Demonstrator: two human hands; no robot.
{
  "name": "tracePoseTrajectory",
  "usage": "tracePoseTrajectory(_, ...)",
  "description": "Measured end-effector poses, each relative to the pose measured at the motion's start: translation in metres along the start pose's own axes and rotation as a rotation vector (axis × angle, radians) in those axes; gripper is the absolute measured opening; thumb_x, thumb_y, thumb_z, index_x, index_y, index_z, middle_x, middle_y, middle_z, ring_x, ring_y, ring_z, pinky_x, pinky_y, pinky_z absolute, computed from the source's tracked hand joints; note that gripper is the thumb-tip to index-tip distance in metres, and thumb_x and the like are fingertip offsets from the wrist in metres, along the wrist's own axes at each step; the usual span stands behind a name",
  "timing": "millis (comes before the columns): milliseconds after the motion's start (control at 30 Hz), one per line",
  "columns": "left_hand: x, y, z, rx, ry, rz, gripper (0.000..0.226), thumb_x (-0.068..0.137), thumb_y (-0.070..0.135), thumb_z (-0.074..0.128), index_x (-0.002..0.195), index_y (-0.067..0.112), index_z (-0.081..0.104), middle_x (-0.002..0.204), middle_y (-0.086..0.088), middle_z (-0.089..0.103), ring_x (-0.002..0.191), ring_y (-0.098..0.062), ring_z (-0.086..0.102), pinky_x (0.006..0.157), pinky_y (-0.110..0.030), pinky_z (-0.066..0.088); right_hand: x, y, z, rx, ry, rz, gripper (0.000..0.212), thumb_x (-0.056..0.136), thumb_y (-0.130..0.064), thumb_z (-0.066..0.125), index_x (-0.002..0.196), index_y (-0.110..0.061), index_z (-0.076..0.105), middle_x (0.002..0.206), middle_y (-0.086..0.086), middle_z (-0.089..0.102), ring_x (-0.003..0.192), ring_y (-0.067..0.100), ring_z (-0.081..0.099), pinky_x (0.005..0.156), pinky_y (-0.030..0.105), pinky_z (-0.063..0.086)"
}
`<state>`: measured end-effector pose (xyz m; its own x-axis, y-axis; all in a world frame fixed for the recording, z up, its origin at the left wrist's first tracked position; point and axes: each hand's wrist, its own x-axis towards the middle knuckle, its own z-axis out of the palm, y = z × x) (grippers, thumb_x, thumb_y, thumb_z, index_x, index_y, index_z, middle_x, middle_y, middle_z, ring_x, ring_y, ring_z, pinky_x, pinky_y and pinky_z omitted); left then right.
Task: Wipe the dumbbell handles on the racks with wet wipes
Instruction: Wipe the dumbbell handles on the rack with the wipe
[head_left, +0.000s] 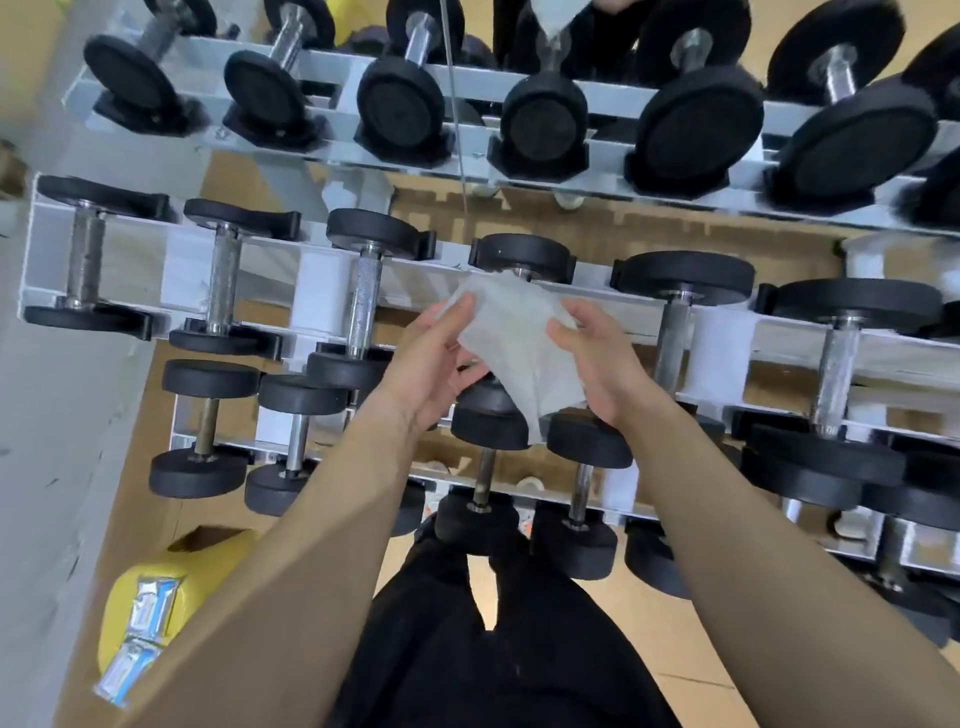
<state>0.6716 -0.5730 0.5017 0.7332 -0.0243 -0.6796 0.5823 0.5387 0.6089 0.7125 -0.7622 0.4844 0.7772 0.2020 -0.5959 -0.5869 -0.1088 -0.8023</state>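
Observation:
A white wet wipe (514, 343) is spread between my two hands above the dumbbell rack. My left hand (434, 364) grips its left edge and my right hand (597, 358) grips its right edge. The wipe hangs over the middle tier of the white rack (322, 291) and hides the handle of the dumbbell (522, 254) behind it. On that tier, left of my hands, lies a dumbbell with a knurled steel handle (366, 301). To the right lies another steel handle (672, 338). Smaller dumbbells (485, 473) sit on the lower tier below my hands.
A mirror (519, 104) behind the rack reflects the top row of dumbbells. A yellow container (208, 566) with wet wipe packs (148, 613) on it stands on the floor at lower left. A grey wall (62, 467) runs along the left. My black trousers (498, 649) fill the lower middle.

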Motion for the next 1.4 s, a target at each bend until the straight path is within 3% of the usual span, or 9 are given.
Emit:
tracePoseTrajectory(167,0.031,-0.004,-0.007,0.043,0.102,0.03,0.041,0.091,-0.002,0.069,0.13,-0.001,0.057,0.113,-0.017,0.072,0.095,-0.026,0.073,0.071,-0.03,0.062,0.023,0.011,0.008,0.033,0.085,0.0,0.011,0.1,-0.023,0.059,0.106,-0.026,0.068,0.115,0.006,0.07,0.106,0.03,0.069,0.087,0.047,0.058)
tracePoseTrajectory(400,0.066,-0.005,-0.03,0.5,0.314,0.163,0.026,0.093,0.001,0.069,0.118,-0.002,0.063,0.097,-0.013,0.068,0.064,-0.009,0.064,0.054,-0.018,0.052,0.042,0.008,0.012,0.043,0.151,-0.009,0.022,0.102,-0.007,0.053,0.108,-0.017,0.072,0.109,0.008,0.075,0.1,0.026,0.072,0.085,0.041,0.059)
tracePoseTrajectory(567,0.071,-0.007,-0.03,0.24,0.338,0.046,0.03,0.097,0.01,0.065,0.124,-0.002,0.061,0.094,-0.016,0.066,0.067,-0.018,0.06,0.057,-0.024,0.05,0.035,-0.011,0.02,0.171,0.06,-0.039,0.03,0.096,0.002,0.051,0.091,-0.014,0.077,0.09,0.005,0.076,0.085,0.022,0.072,0.074,0.034,0.057)
tracePoseTrajectory(767,0.061,0.009,-0.019,-0.037,0.076,-0.222,0.063,0.095,0.062,0.052,0.114,0.004,0.07,0.095,-0.01,0.075,0.093,-0.023,0.072,0.089,-0.038,0.056,0.04,-0.001,0.016,0.096,0.087,0.007,0.021,0.104,-0.015,0.053,0.113,-0.017,0.071,0.111,0.009,0.074,0.097,0.024,0.07,0.082,0.039,0.056)
tracePoseTrajectory(900,0.068,0.016,-0.024,0.13,-0.044,-0.393,0.054,0.088,0.053,0.069,0.117,0.007,0.07,0.096,-0.005,0.075,0.08,-0.014,0.072,0.071,-0.027,0.056,0.052,0.002,0.009,-0.177,0.04,0.029,0.018,0.103,-0.027,0.057,0.111,-0.028,0.073,0.104,-0.001,0.076,0.092,0.017,0.069,0.078,0.033,0.055)
tracePoseTrajectory(1000,0.08,0.014,-0.023,0.16,0.016,-0.316,0.028,0.089,0.015,0.075,0.116,0.012,0.068,0.104,-0.009,0.073,0.08,-0.014,0.072,0.063,-0.024,0.057,0.062,-0.001,0.007,-0.281,-0.032,0.08,0.018,0.094,-0.039,0.068,0.105,-0.025,0.073,0.097,0.0,0.076,0.09,0.02,0.071,0.077,0.035,0.056)
tracePoseTrajectory(1133,0.097,0.003,-0.027,0.171,0.198,-0.082,0.027,0.087,-0.005,0.07,0.106,0.014,0.066,0.11,-0.014,0.069,0.093,-0.026,0.069,0.074,-0.036,0.06,0.073,0.005,-0.006,-0.186,0.015,0.166,0.058,0.052,-0.045,0.094,0.105,-0.033,0.072,0.114,0.008,0.072,0.102,0.03,0.071,0.087,0.044,0.059)
tracePoseTrajectory(1233,0.102,-0.009,-0.035,0.186,0.28,0.106,0.03,0.087,-0.003,0.073,0.11,0.012,0.062,0.099,-0.015,0.064,0.095,-0.023,0.065,0.095,-0.038,0.053,0.078,0.011,-0.02,0.032,0.053,0.153,0.052,0.068,-0.009,0.087,0.116,-0.02,0.069,0.119,0.012,0.068,0.104,0.032,0.07,0.08,0.043,0.06)
tracePoseTrajectory(1400,0.104,-0.027,-0.038,0.335,0.36,0.264,0.023,0.092,0.005,0.069,0.113,0.009,0.06,0.086,-0.006,0.06,0.075,-0.008,0.061,0.077,-0.023,0.055,0.085,0.02,-0.025,0.228,0.269,0.115,0.032,0.09,0.005,0.063,0.109,-0.02,0.07,0.112,0.011,0.068,0.095,0.026,0.068,0.074,0.038,0.06)
